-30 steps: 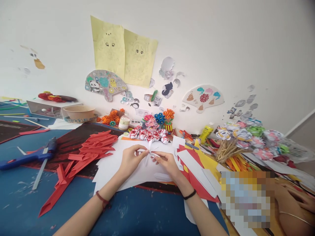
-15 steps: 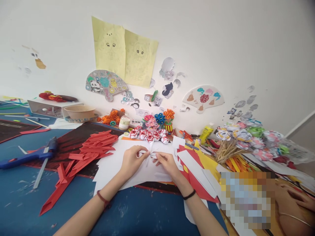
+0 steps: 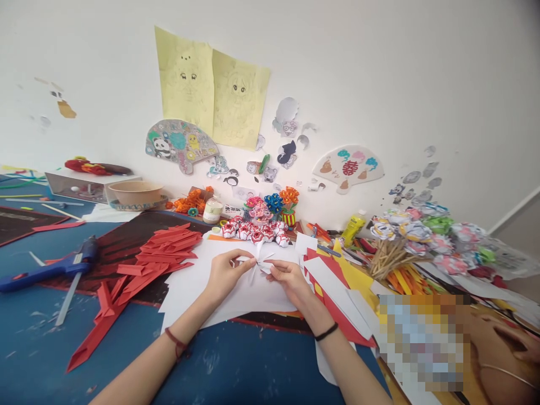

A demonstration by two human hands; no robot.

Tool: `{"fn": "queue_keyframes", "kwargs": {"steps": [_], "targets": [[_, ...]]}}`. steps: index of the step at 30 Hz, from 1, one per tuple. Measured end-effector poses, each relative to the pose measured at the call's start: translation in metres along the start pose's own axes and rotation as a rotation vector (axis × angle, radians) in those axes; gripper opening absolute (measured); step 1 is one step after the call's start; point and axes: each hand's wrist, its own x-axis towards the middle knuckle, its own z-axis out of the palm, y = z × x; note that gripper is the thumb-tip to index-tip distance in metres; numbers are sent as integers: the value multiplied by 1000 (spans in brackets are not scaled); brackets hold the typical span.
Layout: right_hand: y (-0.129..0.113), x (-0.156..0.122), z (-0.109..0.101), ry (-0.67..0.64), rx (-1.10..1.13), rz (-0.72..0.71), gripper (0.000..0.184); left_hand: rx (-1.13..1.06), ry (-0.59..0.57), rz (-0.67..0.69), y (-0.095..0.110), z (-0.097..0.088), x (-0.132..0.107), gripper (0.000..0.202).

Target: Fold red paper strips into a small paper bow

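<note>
Between my two hands is a small white folded paper piece (image 3: 260, 257) with pointed strips sticking out. My left hand (image 3: 228, 274) pinches it from the left, thumb against fingers. From the right, my right hand (image 3: 287, 281) grips its other edge between thumb and fingertips. Both hands are just above a stack of white paper sheets (image 3: 189, 287). Right behind the piece stand several red-and-white paper flowers (image 3: 255, 229). The fine folds inside the piece are partly covered by my fingers.
Red folded paper strips (image 3: 162, 256) lie in a heap at left, beside a blue glue gun (image 3: 80, 261). Red sheets (image 3: 337, 315) and a bunch of paper flowers on sticks (image 3: 388, 256) are at right. Another person's hand (image 3: 502, 337) rests at the lower right.
My right hand has turned slightly and its fingers have shifted along the white paper piece. More of its pointed strips now show upright. My left hand keeps its pinch.
</note>
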Motion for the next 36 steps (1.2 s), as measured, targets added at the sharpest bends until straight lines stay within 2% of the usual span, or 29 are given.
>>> {"fn": "queue_keyframes", "kwargs": {"steps": [5,8,10,14,17,27,32,36], "targets": [[1,2,-3,-12,33,32,35,-82,-53,-56,-4,0,2,36],[-1,0,0,-31,-93,-21,36,-46,-32,-52,-6,-1,2,36],[-3,-3,3,-8,-314,-159,33,16,-9,-33,-6,-1,2,35],[-6,-11,13,111,-880,-569,22,124,10,17,-4,-2,-2,30],[-5,-13,15,134,-1107,-690,21,163,11,58,-1,-1,-4,28],[0,-9,5,48,-1225,-643,17,112,-55,44,-1,1,-5,32],[1,-9,3,68,-1239,-670,24,39,-64,-15,-4,3,-2,36],[-1,-10,2,114,-1227,-654,23,7,-120,-22,-8,4,-1,41]]}}
